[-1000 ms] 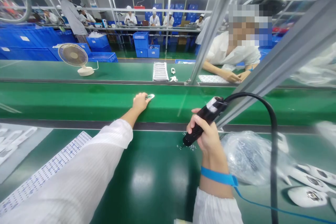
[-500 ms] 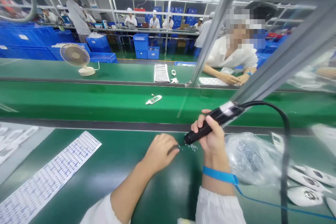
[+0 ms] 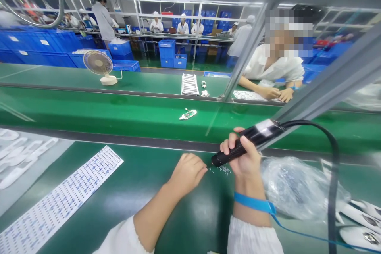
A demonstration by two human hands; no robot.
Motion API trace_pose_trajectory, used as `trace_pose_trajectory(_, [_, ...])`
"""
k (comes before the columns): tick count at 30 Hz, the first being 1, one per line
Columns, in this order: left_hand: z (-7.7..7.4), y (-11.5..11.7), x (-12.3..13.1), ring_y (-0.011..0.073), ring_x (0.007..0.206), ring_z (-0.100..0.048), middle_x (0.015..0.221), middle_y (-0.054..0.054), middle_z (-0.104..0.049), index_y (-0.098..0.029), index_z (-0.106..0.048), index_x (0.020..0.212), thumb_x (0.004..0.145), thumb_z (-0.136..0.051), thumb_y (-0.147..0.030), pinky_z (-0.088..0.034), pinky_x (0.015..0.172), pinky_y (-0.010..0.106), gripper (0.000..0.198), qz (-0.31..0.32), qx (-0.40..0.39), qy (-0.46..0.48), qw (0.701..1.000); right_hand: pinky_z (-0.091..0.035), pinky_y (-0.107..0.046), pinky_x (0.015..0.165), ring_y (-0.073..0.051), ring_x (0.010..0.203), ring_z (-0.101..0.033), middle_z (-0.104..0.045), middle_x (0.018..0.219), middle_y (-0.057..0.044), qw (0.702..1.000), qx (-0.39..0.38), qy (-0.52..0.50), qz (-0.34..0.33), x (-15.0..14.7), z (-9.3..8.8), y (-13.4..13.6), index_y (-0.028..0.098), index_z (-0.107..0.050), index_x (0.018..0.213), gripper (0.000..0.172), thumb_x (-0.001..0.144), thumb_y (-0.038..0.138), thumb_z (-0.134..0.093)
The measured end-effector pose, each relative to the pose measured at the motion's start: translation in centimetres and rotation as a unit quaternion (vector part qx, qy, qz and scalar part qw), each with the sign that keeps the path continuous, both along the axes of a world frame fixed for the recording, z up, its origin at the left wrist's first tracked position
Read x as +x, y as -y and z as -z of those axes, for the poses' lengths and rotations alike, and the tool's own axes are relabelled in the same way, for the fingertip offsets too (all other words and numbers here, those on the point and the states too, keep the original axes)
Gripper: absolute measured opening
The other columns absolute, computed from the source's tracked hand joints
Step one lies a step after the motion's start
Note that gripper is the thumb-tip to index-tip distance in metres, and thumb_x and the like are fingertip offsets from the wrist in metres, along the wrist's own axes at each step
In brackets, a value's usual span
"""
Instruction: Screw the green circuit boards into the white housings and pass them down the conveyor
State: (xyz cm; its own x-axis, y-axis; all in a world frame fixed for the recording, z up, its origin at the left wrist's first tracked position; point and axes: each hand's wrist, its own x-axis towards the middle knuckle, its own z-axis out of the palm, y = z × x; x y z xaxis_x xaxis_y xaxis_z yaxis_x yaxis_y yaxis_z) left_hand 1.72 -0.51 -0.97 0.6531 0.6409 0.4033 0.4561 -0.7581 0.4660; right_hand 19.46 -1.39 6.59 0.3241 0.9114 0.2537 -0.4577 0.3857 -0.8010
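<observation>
My right hand [image 3: 245, 158] is wrapped round a black electric screwdriver [image 3: 248, 143], its nose tilted down to the left and a thick cable leaving its upper end. Just left of the nose is my left hand [image 3: 189, 172], its thumb and fingers pinched together. What they hold, if anything, is too small to make out. Under and beside the nose, several tiny silvery screws [image 3: 224, 170] lie scattered on the green bench [image 3: 190, 222]. A blue strap [image 3: 254, 202] circles my right wrist.
A crumpled clear plastic bag [image 3: 293, 186] and white casings [image 3: 361, 236] lie right; a printed sticker sheet [image 3: 64, 196] lies left. A white part with a circuit board [image 3: 188, 114] rides the green belt [image 3: 143, 113]. A metal post [image 3: 327, 81] slants past the cable. A co-worker [image 3: 275, 67] sits opposite.
The whole view has shifted, so things appear further right. The part on the belt has moved a little more to the right. My hands keep nearly the same pose, the screwdriver still gripped.
</observation>
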Motion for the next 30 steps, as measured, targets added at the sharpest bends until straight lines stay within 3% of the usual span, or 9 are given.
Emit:
trace_pose_trajectory(10, [-0.5, 0.5, 0.5, 0.0201, 0.087, -0.066, 0.09, -0.001, -0.076, -0.022, -0.073, 0.085, 0.088, -0.07, -0.019, -0.043, 0.081, 0.038, 0.006, -0.072, -0.139, 0.048, 0.986, -0.039, -0.029, 0.05, -0.013, 0.043, -0.046, -0.05, 0.058, 0.006, 0.999, 0.003, -0.036, -0.008, -0.1, 0.0, -0.2, 0.026, -0.063, 0.096, 0.019, 0.08, 0.038, -0.066])
trace_pose_trajectory(15, [-0.6, 0.7, 0.1, 0.0221, 0.092, -0.066, 0.095, 0.001, -0.075, -0.022, -0.072, 0.092, 0.088, -0.07, -0.023, -0.048, 0.084, 0.041, 0.004, -0.084, -0.14, 0.048, 0.985, -0.04, -0.03, 0.048, -0.013, 0.042, -0.047, -0.051, 0.057, 0.007, 0.999, 0.0, -0.036, 0.005, 0.3, -0.2, -0.1, 0.025, -0.062, 0.094, 0.021, 0.079, 0.039, -0.067])
trace_pose_trajectory(17, [-0.4, 1.1, -0.3, 0.024, 0.097, -0.066, 0.1, 0.004, -0.074, -0.02, -0.071, 0.094, 0.091, -0.065, -0.027, -0.05, 0.087, 0.043, 0.009, -0.073, -0.111, 0.025, 0.991, -0.04, -0.03, 0.049, -0.014, 0.043, -0.048, -0.052, 0.057, 0.006, 0.998, 0.005, -0.04, 0.053, 0.8, -0.3, -0.1, 0.024, -0.062, 0.094, 0.024, 0.078, 0.04, -0.068])
trace_pose_trajectory(19, [-0.1, 1.7, -0.3, 0.0258, 0.107, -0.065, 0.111, 0.007, -0.072, -0.019, -0.07, 0.1, 0.095, -0.058, -0.03, -0.05, 0.095, 0.046, 0.017, -0.032, -0.069, -0.013, 0.997, -0.043, -0.03, 0.051, -0.015, 0.046, -0.05, -0.054, 0.058, 0.006, 0.988, 0.019, -0.055, 0.145, 1.4, -0.3, -0.1, 0.023, -0.063, 0.096, 0.028, 0.077, 0.043, -0.068])
trace_pose_trajectory(22, [0.3, 2.6, 0.7, 0.0278, 0.127, -0.055, 0.135, 0.01, -0.062, -0.018, -0.062, 0.125, 0.096, -0.056, -0.034, -0.043, 0.109, 0.048, 0.034, 0.039, -0.018, -0.072, 0.997, -0.049, -0.033, 0.061, -0.017, 0.058, -0.058, -0.062, 0.065, 0.0, 0.956, 0.015, -0.075, 0.283, 2.0, 0.0, -0.5, 0.018, -0.066, 0.097, 0.042, 0.078, 0.056, -0.063])
trace_pose_trajectory(24, [0.3, 3.0, 1.9, 0.0304, 0.134, -0.048, 0.144, 0.011, -0.053, -0.016, -0.052, 0.137, 0.095, -0.057, -0.038, -0.039, 0.113, 0.051, 0.048, 0.055, -0.001, -0.1, 0.994, -0.049, -0.031, 0.062, -0.017, 0.063, -0.06, -0.066, 0.071, -0.004, 0.939, -0.015, -0.067, 0.336, 2.0, 0.5, -0.9, 0.015, -0.068, 0.094, 0.054, 0.078, 0.066, -0.059])
trace_pose_trajectory(27, [0.0, 3.5, 2.6, 0.0343, 0.137, -0.043, 0.148, 0.013, -0.048, -0.015, -0.048, 0.14, 0.094, -0.058, -0.039, -0.036, 0.113, 0.056, 0.053, 0.044, 0.009, -0.092, 0.995, -0.041, -0.028, 0.044, -0.015, 0.051, -0.053, -0.061, 0.063, -0.004, 0.928, -0.085, -0.03, 0.362, 1.6, 1.2, -1.2, 0.014, -0.07, 0.084, 0.07, 0.075, 0.08, -0.05])
trace_pose_trajectory(30, [-0.4, 4.4, 1.2, 0.0301, 0.125, -0.055, 0.134, 0.01, -0.062, -0.018, -0.058, 0.128, 0.096, -0.052, -0.031, -0.041, 0.107, 0.052, 0.034, 0.029, -0.021, -0.017, 0.999, -0.028, -0.028, 0.033, -0.014, 0.036, -0.041, -0.051, 0.046, -0.001, 0.93, -0.142, -0.002, 0.339, 1.0, 1.5, -1.4, 0.014, -0.069, 0.076, 0.081, 0.073, 0.089, -0.04])
